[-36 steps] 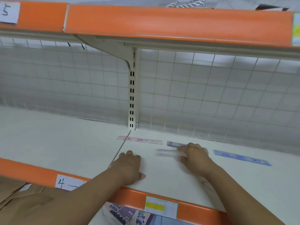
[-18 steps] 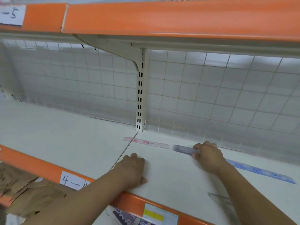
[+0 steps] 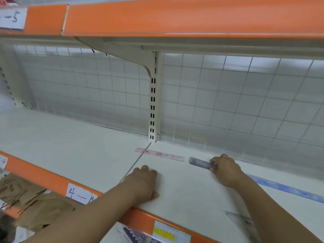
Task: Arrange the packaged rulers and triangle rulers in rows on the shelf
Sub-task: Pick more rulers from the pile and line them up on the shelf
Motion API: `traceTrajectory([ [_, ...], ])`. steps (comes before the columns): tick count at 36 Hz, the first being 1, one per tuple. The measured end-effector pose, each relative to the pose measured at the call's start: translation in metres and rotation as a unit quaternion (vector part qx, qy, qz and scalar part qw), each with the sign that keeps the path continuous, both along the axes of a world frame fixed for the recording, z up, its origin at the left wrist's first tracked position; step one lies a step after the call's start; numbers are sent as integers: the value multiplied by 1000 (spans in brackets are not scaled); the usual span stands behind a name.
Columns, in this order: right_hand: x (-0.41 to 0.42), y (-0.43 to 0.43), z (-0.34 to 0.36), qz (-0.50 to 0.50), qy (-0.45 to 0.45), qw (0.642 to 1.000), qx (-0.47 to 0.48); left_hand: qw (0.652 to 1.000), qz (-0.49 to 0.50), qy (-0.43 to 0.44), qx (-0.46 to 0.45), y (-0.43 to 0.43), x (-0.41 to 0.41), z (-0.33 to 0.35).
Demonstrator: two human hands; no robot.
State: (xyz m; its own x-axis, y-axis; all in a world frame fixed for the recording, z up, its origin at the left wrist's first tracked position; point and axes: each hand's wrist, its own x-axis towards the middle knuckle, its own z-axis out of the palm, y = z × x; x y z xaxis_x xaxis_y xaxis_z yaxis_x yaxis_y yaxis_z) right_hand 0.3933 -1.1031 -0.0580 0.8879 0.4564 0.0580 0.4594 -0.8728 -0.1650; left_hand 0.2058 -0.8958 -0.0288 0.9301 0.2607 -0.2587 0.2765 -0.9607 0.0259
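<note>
Our right hand (image 3: 226, 170) pinched purple ruler (image 3: 199, 162) by end, lining it after pink ruler (image 3: 159, 154); left hand (image 3: 143, 183) rested loose on shelf (image 3: 87, 155), likely for support.

Pink ruler (image 3: 159, 154) flat, grey ruler (image 3: 199, 162) beside

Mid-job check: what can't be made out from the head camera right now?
Head view:
- Purple ruler: right end hidden in the right hand; blurred.
- Blue ruler: near end behind the right forearm, far end cut by the frame's right edge.
- Triangle ruler: cut by the bottom edge.
- Pink ruler: print too small.
</note>
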Motion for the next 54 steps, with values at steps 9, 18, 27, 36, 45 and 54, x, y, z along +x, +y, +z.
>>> traceTrajectory([
  [9, -10, -3, 2, -22, -5, 1000, -1, 1000, -2, 0, -2, 1, 0, -1],
  [18, -37, -35, 13, -25, -11, 1000, -15, 1000, -2, 6, -5, 7, 6, -1],
  [27, -86, -72, 32, -38, 52, 998, -4, 997, -58, 27, -35, -11, 17, 3],
  [36, -128, -90, 46, -83, 174, 979, -68, 993, -107, 35, -25, -29, 20, 2],
  [45, -135, -91, 40, -105, 163, 979, -70, 992, -121, 25, -26, -27, 14, 2],
  [54, -131, -79, 42, -146, 42, 979, 134, 992, -116, 20, -37, -21, 5, 3],
])
